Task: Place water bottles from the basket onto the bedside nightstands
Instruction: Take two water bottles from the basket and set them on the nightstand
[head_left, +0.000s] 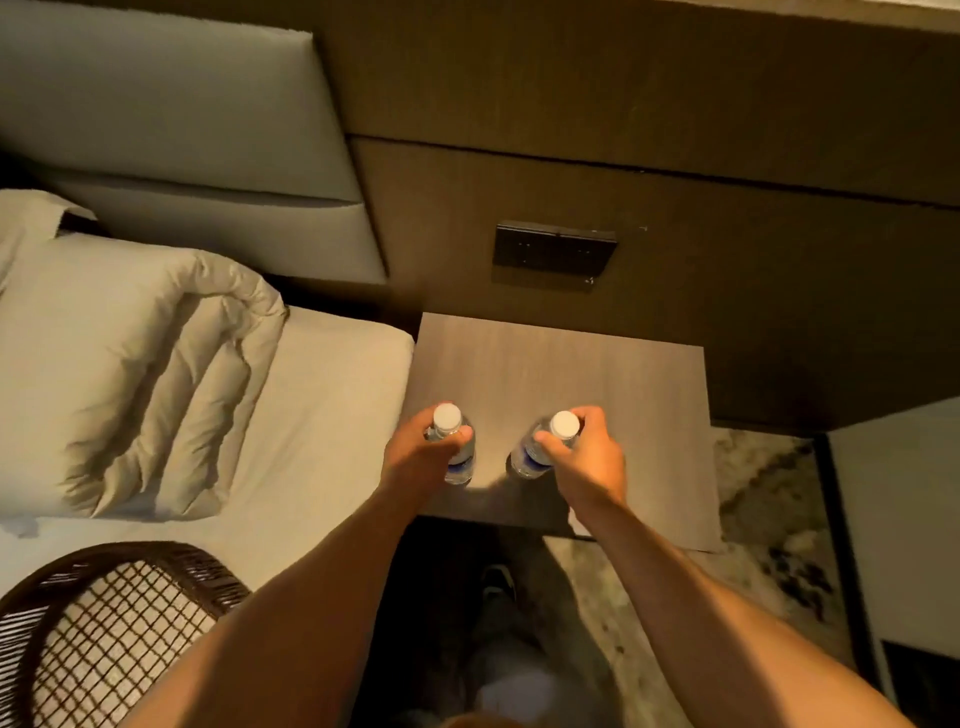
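The person holds two small water bottles, one in each hand, over the near part of the nightstand (561, 364). The left hand (421, 457) is wrapped tight around the left bottle (457, 447), with the fingers curled round its neck just under the white cap. The right hand (587, 457) is closed the same way on the right bottle (540, 447).

Each bottle points up, cap on top, and its body hangs down below the hand. The left bottle stands almost straight. The right one leans a little, with its bottom swung in toward the left hand. The bottoms look very close to the wood, maybe touching, but it is hard to tell for sure. So the next move probably is a small one: straight down, then let go. Both hands are about the same way from the tabletop.

Each bottle has a dark blue label band round its middle. The words on it are too small and blurry to read.

The basket (104, 623) sits on the bed (322, 426), behind and to the left of the left hand.
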